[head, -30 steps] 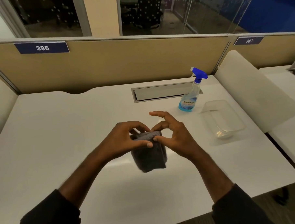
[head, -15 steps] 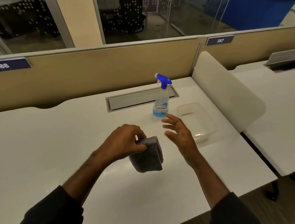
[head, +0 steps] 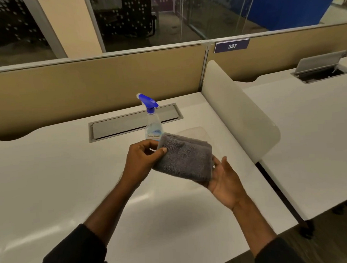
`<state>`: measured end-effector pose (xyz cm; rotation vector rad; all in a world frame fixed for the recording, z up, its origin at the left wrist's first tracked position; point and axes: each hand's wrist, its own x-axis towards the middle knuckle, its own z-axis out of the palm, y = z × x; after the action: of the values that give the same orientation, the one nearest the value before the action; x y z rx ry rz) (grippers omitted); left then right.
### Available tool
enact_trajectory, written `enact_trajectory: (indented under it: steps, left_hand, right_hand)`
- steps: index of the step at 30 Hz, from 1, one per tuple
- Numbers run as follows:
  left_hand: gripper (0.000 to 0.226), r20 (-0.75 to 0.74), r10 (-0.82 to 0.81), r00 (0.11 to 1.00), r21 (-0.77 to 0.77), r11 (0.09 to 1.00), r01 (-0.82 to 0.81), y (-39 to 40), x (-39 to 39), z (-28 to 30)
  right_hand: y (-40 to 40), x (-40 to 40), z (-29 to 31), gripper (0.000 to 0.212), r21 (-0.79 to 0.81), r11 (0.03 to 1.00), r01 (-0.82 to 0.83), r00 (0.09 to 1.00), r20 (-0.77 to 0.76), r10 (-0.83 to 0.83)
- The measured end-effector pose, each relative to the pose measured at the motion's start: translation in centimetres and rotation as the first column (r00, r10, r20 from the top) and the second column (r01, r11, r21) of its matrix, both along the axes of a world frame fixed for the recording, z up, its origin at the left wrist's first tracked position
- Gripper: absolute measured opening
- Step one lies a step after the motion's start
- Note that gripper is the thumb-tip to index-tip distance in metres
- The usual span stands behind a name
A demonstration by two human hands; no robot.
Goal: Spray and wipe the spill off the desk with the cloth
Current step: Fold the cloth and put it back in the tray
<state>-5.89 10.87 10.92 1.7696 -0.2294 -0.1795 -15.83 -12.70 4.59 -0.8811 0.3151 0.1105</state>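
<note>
Left hand [head: 141, 161] pinching cloth [head: 185, 160], right hand [head: 223, 181] cupped beneath

nubby cloth [head: 187, 160], glossy desk [head: 51, 176]

L hand [head: 142, 162] raised over desk, thumb & fingers pinched on folded gray cloth [head: 184, 159] at its left edge. R hand [head: 223, 179] palm-up, fingers spread, cupped under cloth's right end. Both forearms bare, dark sleeves pushed back.

Dim warm light, desk [head: 51, 186] glare, bowed wide-angle edges.
</note>
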Motion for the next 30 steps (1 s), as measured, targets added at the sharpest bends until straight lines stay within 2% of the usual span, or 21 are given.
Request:
enact_trajectory:
  steps: [2,7,10,14,17,20,22,25,27,30]
  left_hand:
    - [0.012,-0.035,0.051,0.998,-0.013,0.999,-0.051,-2.1,0.6,-1.3]
    - [0.021,-0.218,0.031,0.976,-0.035,0.999,-0.04,-6.5,2.2,-4.0]
    - [0.026,-0.167,0.015,0.986,0.185,0.983,0.017,-8.5,3.5,-6.0]
    - [0.036,-0.102,0.016,0.995,0.543,0.839,0.042,-10.7,5.4,-8.8]
    - [0.036,-0.165,0.009,0.986,0.665,0.74,0.104,-11.5,6.1,-10.4]
    - [0.034,-0.139,0.063,0.988,0.695,0.717,0.053,-11.9,6.2,-11.5]
    - [0.033,-0.103,0.102,0.989,0.701,0.713,-0.001,-12.1,6.2,-11.9]
    - [0.035,-0.084,0.074,0.994,0.743,0.669,0.013,-12.7,6.2,-12.6]
    - [0.041,-0.108,0.033,0.994,0.791,0.609,0.066,-13.1,6.3,-13.0]
    - [0.044,-0.143,-0.029,0.989,0.857,0.496,0.139,-13.8,6.2,-13.8]
  right_hand:
    - [-2.2,1.6,1.0,0.054,-0.227,0.974,0.0,1.0,0.003,0.001]
    - [-7.1,5.9,2.3,0.033,-0.553,0.828,0.097,0.988,-0.044,-0.145]
    - [-9.0,8.2,1.8,0.03,-0.715,0.689,0.116,0.983,-0.019,-0.184]
    - [-9.8,10.3,-0.4,0.025,-0.947,0.319,0.026,0.978,-0.041,-0.202]
    - [-9.2,11.1,-2.1,0.019,-0.991,0.111,-0.069,0.978,-0.09,-0.19]
    - [-8.2,11.2,-3.3,0.016,-0.99,-0.042,-0.136,0.975,-0.126,-0.182]
    - [-7.7,11.1,-4.0,0.018,-0.977,-0.187,-0.107,0.983,-0.076,-0.166]
    - [-7.3,11.2,-5.2,0.014,-0.91,-0.41,-0.06,0.994,-0.016,-0.109]
    - [-7.2,11.5,-6.1,0.013,-0.863,-0.499,-0.076,0.996,-0.042,-0.079]
    - [-7.2,11.8,-7.3,0.016,-0.805,-0.566,-0.177,0.982,-0.181,-0.049]
